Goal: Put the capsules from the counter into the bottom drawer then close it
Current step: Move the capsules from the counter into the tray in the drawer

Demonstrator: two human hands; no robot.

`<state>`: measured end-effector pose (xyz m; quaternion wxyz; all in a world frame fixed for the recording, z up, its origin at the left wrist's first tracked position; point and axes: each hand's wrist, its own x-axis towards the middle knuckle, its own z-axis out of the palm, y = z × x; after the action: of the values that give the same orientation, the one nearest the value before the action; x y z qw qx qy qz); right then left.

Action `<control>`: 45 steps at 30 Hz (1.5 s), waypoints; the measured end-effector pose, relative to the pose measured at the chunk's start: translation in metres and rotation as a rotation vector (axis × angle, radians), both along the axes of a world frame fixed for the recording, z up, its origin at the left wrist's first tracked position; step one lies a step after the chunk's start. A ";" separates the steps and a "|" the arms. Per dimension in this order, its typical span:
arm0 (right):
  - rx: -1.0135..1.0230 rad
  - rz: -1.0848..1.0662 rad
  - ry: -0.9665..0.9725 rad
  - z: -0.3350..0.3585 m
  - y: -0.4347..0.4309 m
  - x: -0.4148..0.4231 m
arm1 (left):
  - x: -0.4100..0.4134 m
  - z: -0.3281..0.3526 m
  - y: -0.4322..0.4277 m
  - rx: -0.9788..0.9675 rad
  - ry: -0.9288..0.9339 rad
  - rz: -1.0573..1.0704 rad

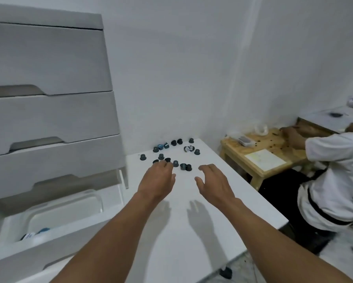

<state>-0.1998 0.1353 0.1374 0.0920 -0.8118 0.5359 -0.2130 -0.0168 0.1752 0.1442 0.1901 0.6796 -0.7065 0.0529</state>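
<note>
A white-walled room, a white bench (pixel 192 221) beside a grey drawer unit (pixel 49 119), seen from the head camera, the only view I have. The dark capsules (pixel 174 154) lie scattered at the far end of the bench, some upright, some tipped on their sides, a few showing blue or white. The bottom drawer (pixel 55 219) stands pulled out at lower left, with what look like a few capsules already lying in its near corner.

My left hand (pixel 157 180) reaches palm down, its fingertips at the nearest capsules, fingers spread and holding nothing that I can see. My right hand (pixel 214 180) hovers just short of the cluster, fingers splayed, its grip released and empty.

In my judgement the step is gathering. It is done best by cupping both hands around the near group and drawing several together, since the capsules may roll. I would carry them low and leftward over the drawer's edge. Many capsules remain, so closing comes later.

At right, another person (pixel 334 170) in a white shirt works at a wooden table (pixel 259 152).
</note>
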 end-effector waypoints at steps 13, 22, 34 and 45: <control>0.152 -0.101 0.030 -0.037 -0.122 -0.048 | -0.040 -0.034 -0.141 0.144 0.022 -0.090; 0.257 0.158 0.082 -0.080 -0.217 -0.019 | -0.033 -0.078 -0.189 0.307 0.073 0.171; 0.407 0.367 0.085 -0.133 -0.318 0.004 | -0.038 -0.121 -0.255 0.394 0.195 0.388; 0.503 0.394 0.126 -0.182 -0.366 0.030 | -0.022 -0.169 -0.321 0.487 0.313 0.329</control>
<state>-0.1702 -0.2310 -0.0446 0.2956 -0.8633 0.4090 -0.0014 -0.0384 -0.1463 -0.0247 0.1172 0.8099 -0.5415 -0.1927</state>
